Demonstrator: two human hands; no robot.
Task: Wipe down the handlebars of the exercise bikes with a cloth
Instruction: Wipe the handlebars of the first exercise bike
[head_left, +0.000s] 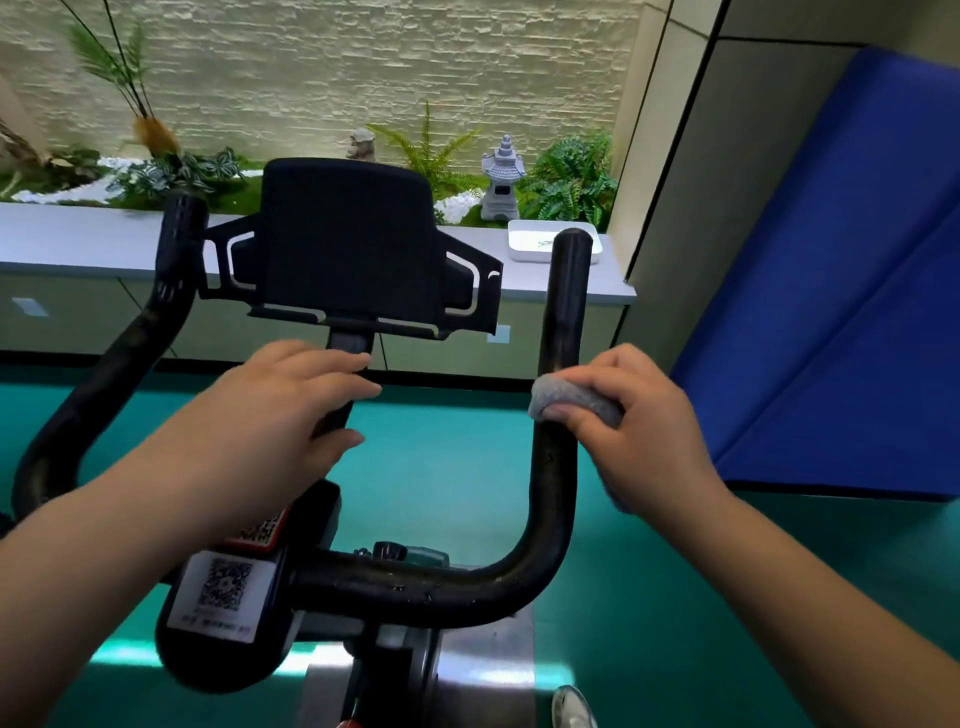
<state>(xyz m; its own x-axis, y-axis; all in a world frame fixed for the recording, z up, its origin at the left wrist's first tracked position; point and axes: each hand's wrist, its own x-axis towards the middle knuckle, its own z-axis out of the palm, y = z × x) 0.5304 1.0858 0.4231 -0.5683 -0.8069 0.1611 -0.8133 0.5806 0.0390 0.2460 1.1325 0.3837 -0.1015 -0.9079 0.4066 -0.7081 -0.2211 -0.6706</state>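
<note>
A: Which parts of the exercise bike are shown?

B: A black handlebar (558, 332) with two upturned ends. The right-side bar rises to a rounded tip in front of a grey ledge (93, 239); the left-side bar (130, 338) curves up on the opposite side. Between them stands a black tablet holder (348, 244) on a central post (340, 395).

A: Where is the cloth, and how is it held?

B: The grey cloth (558, 397) is bunched against the right-side bar, about halfway up its upright section. The right hand (634, 415) grips it, fingers curled over the fabric and pressing it to the bar.

A: And the other hand?

B: The left hand (291, 410) lies on the central post below the tablet holder. Its fingers are extended across the front of the post, with the thumb underneath; how firmly it clasps the post cannot be told.

A: What lies below the hands?

B: The crossbar joins a black housing bearing two QR-code stickers (223, 582). A small black knob (389, 551) sits just above the crossbar.

A: What surrounds the bike?

B: A teal floor (441, 467); a blue mat (841, 291) leaning at the right; a white tray (535, 241) on the ledge; and behind it ferns (571, 179), white pebbles and a small stone lantern (501, 179) before a pale stone wall
</note>
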